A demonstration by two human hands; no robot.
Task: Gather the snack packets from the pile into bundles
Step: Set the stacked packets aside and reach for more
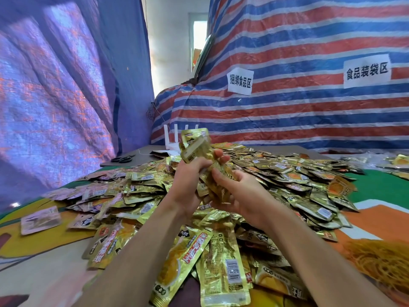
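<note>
Above the pile point(298, 173), left hand point(189, 173) at nine o'clock and right hand point(243, 193) at three, each grip clamped on the bundle point(199, 149). Risk: slick, uneven edges fan out and it slides back.

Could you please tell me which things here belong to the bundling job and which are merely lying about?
In the job: the handful of packets gripped by the left hand and right hand; the pile of packets; probably the yellow elastic bands.
Lying about: scissors; white antenna device; paper signs.
</note>
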